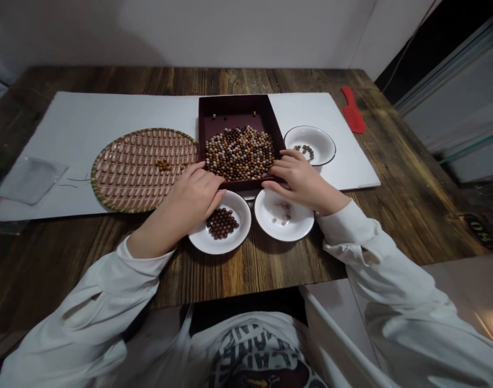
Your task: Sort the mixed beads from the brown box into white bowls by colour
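Note:
A dark red open box [233,114] holds a heap of mixed beads [240,153] in brown, yellow, black and pale tones. My left hand [193,194] is curled over its near left corner, the thumb low outside the front wall. At the near right corner, my right hand [297,178] has fingertips over the rim by the beads and its thumb outside the front wall. Below my left hand stands a white bowl [242,237] with dark brown beads [223,223]. Another white bowl [266,229] under my right hand holds a few pale pinkish beads [285,211].
A woven oval tray [129,167] with a few yellow-brown beads lies left of the box. To the right, a rimmed white bowl [321,143] contains greenish-brown beads. A red scraper-like tool [354,113] and clear plastic bag [32,180] lie farther out on the wooden table [396,161].

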Demonstrator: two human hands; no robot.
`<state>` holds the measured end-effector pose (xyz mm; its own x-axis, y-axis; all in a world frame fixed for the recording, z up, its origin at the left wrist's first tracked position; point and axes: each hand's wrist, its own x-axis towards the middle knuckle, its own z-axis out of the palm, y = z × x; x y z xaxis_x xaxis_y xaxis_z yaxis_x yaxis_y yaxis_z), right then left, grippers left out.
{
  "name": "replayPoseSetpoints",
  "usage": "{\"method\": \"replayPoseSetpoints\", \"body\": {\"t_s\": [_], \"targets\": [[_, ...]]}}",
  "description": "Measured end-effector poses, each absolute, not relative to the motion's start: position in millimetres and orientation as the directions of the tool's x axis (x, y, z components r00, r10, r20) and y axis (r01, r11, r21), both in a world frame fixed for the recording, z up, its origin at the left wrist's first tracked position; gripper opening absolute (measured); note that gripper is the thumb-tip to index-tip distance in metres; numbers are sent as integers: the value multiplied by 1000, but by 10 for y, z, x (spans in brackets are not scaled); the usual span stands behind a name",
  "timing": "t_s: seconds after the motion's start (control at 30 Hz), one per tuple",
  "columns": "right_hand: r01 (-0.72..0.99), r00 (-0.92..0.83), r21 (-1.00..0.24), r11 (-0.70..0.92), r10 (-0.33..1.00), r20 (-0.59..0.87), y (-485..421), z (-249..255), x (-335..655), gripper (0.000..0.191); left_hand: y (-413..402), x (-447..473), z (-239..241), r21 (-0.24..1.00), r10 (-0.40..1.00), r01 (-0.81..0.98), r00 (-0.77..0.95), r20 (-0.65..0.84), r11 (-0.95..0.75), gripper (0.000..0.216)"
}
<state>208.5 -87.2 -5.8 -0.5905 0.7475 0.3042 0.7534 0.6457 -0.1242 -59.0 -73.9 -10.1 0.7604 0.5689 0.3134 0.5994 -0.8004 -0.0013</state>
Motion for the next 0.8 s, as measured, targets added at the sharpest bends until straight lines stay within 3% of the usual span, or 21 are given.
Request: {"method": "replayPoseSetpoints", "body": {"t_s": [0.8], "targets": [[699, -551, -308, 645, 761, 343, -887, -20, 2052, 35, -733, -596, -108, -71, 554, 600, 772, 312, -797, 32]]}}
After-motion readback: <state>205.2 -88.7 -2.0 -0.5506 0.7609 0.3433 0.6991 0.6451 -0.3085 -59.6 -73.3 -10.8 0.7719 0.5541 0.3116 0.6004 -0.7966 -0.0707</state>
